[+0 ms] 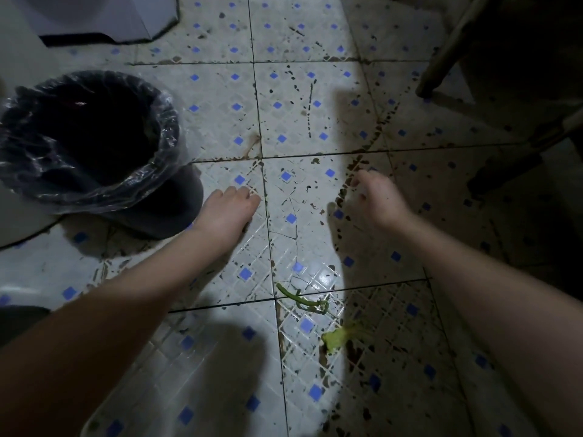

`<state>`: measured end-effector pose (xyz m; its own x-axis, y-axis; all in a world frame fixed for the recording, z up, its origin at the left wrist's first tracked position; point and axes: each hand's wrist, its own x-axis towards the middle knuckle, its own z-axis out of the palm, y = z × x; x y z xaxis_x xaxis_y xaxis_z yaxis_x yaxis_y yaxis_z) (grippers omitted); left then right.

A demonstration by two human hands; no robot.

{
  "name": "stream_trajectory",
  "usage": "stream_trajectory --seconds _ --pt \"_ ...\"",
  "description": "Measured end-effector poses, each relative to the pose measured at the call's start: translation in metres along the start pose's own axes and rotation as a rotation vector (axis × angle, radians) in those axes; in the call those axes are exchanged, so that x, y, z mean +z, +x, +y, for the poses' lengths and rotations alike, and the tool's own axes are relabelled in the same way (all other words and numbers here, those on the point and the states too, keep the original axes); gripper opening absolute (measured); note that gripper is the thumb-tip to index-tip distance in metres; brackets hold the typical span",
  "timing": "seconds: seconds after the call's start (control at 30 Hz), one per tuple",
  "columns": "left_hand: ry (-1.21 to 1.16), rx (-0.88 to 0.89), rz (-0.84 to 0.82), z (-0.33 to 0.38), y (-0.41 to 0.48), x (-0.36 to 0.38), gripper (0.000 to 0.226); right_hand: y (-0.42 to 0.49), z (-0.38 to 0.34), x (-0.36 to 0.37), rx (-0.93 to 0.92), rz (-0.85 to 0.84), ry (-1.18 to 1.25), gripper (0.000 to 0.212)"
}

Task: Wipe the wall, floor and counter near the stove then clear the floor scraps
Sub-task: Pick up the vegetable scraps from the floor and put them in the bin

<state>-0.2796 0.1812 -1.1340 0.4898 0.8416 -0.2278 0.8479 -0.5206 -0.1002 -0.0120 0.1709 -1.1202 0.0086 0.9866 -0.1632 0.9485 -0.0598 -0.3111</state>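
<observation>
I look down on a white tiled floor (220,115) with blue diamonds, speckled with dark stains. Two scraps lie on it between my forearms: a thin green stem (301,299) and a yellow-green leaf piece (334,339). My left hand (228,209) reaches out over the floor just right of the bin, fingers loosely curled downward and holding nothing. My right hand (380,200) hangs over a stained seam, fingers relaxed and empty. Both hands are beyond the scraps.
A dark round bin (94,197) lined with a clear plastic bag stands at the left. A white appliance base (94,20) is at the top left. Dark wooden furniture legs (448,55) and deep shadow fill the upper right.
</observation>
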Motion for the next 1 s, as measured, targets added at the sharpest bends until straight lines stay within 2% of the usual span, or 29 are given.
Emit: stream_trajectory --seconds 0.17,0.33,0.5,0.6,0.73,1.0 --pt "0.009 0.007 -0.056 -0.001 0.010 0.016 0.035 0.010 0.008 0.024 0.062 0.009 0.002 0.025" --pt "0.030 0.009 -0.105 -0.001 0.016 0.031 0.037 0.015 0.026 0.037 0.127 0.113 0.008 0.015" --pt "-0.008 -0.024 -0.139 -0.004 0.022 0.042 0.036 0.023 0.027 0.051 0.106 0.129 -0.022 0.008" --pt "-0.053 -0.033 -0.127 -0.006 0.027 0.046 0.028 0.031 0.024 0.059 0.083 0.097 -0.090 0.010" --pt "-0.068 -0.051 -0.115 -0.011 0.033 0.049 0.023 0.042 0.021 0.068 0.159 0.071 -0.089 0.014" --pt "-0.086 -0.017 -0.025 -0.002 0.036 0.049 0.039 0.050 0.021 0.081 0.243 0.055 -0.068 0.019"
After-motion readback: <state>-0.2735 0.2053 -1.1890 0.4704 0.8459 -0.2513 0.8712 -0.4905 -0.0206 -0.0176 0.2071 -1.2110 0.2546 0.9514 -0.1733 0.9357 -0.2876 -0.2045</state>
